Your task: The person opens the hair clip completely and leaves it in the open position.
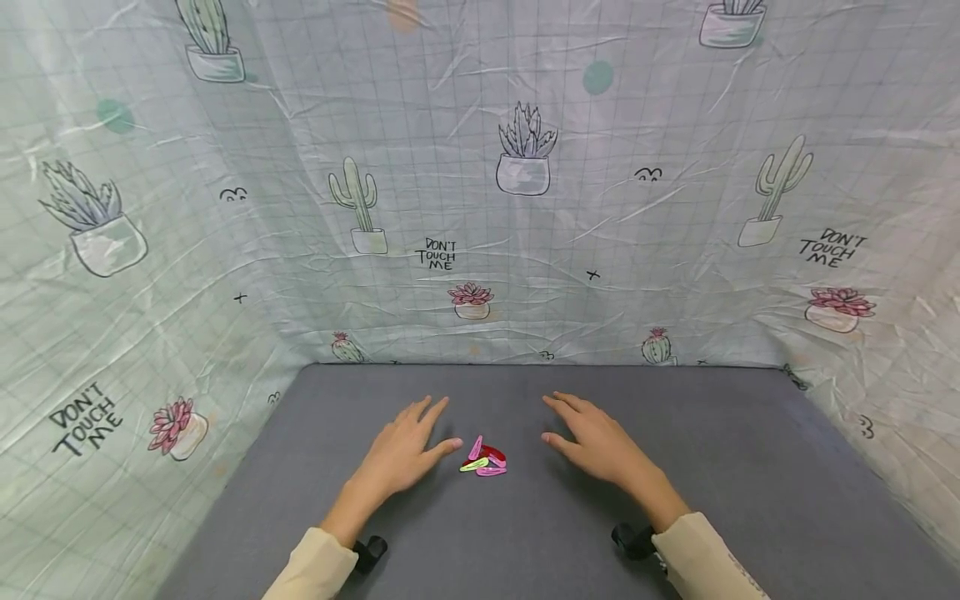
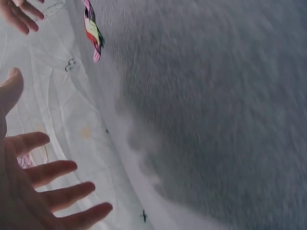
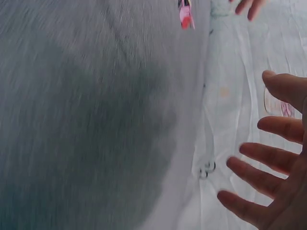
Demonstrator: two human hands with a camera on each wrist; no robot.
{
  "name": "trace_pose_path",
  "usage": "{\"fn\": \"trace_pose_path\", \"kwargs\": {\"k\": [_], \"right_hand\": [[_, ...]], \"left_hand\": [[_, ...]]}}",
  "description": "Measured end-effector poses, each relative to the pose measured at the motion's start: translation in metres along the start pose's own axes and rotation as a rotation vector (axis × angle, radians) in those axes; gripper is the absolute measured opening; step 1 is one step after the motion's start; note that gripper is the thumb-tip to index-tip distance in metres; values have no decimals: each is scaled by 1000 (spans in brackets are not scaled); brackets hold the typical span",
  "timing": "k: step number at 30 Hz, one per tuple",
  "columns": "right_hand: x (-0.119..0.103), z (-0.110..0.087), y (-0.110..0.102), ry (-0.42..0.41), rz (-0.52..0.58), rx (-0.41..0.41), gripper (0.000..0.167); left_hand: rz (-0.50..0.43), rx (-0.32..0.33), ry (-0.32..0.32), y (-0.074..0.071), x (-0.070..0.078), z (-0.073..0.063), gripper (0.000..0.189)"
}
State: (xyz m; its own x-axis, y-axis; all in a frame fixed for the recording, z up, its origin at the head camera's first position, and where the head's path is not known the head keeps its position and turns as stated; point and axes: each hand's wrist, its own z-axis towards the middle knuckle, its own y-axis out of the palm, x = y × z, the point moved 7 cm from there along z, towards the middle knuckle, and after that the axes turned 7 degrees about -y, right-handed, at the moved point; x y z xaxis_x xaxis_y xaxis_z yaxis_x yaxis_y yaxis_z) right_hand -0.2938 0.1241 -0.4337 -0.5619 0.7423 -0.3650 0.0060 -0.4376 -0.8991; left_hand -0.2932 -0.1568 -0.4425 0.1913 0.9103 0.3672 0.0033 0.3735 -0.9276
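Note:
A small pile of snap hair clips lies on the grey table between the two hands. It has a yellow-green clip [image 1: 474,465], a pink clip [image 1: 492,472] at the near side and another pink clip [image 1: 476,448] standing out at the far left. Something red [image 1: 493,453] is partly hidden beneath them. To the left of the pile, the left hand [image 1: 399,450] hovers over the table with fingers spread, its thumb tip nearest the clips. Farther off on the right, the right hand [image 1: 598,443] is held the same way. Both hands are free of any object.
The grey tabletop [image 1: 480,550] stretches around the hands to a straight back edge. Behind it and along both sides hangs a wrinkled pale sheet [image 1: 480,217] printed with cacti. Dark wrist-worn devices, such as the right one [image 1: 633,540], sit below each wrist.

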Motion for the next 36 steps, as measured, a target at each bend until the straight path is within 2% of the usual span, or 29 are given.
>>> {"fn": "trace_pose_path", "kwargs": {"k": [6, 10, 14, 21, 27, 36], "right_hand": [[-17, 14, 19, -31, 69, -28, 54], [-29, 20, 33, -91, 137, -64, 46], [-39, 23, 45, -155, 156, -101, 37], [-48, 27, 55, -209, 151, -125, 24], [-51, 30, 61, -204, 114, -133, 20], [-56, 30, 62, -202, 85, -129, 10]], "left_hand": [[8, 3, 78, 10, 15, 2, 74], [22, -14, 131, 16, 22, 1, 68], [12, -43, 171, 22, 26, -1, 62], [17, -46, 294, 28, 37, -1, 29], [-21, -74, 314, 32, 43, 1, 13], [-31, -84, 336, 35, 46, 1, 26]]}}
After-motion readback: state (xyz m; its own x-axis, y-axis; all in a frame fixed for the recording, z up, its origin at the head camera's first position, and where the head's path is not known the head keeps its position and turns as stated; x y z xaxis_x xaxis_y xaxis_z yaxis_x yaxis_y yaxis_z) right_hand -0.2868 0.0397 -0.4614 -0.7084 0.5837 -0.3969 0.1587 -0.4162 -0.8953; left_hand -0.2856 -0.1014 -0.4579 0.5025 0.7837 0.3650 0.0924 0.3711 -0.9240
